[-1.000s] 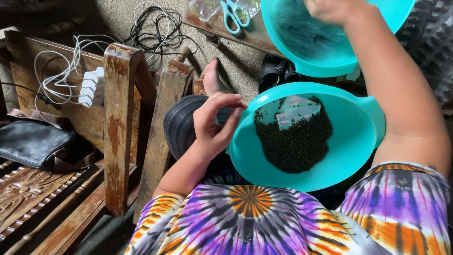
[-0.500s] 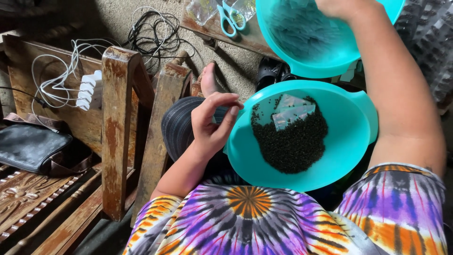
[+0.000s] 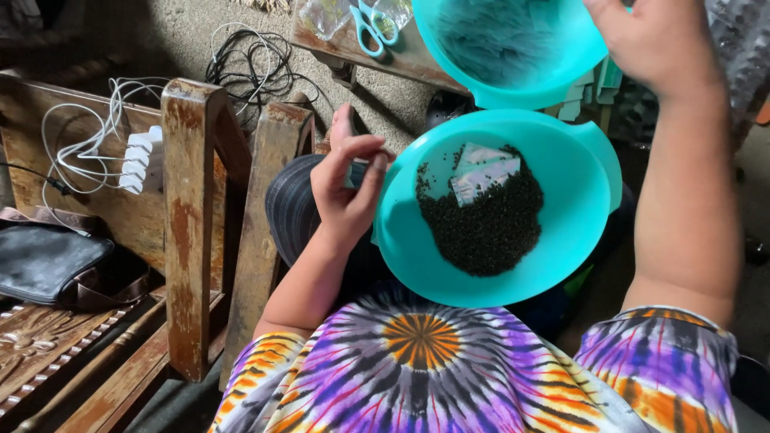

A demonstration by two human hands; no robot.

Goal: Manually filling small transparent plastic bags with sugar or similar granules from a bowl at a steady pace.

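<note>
worn wooden bench point(image 3: 188, 224), gritty concrete floor point(image 3: 160, 40)

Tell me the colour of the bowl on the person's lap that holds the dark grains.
Turquoise. The bowl shows best in the head view, the only one given.

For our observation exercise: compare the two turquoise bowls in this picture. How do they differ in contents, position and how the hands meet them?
The lower bowl holds a heap of small black grains with clear packets on top; the upper bowl shows no such heap. The lower bowl rests on the person's lap, the upper one farther out. The left hand is at the lower bowl's rim; the right hand is at the upper bowl's. Both share the turquoise plastic look.
</note>
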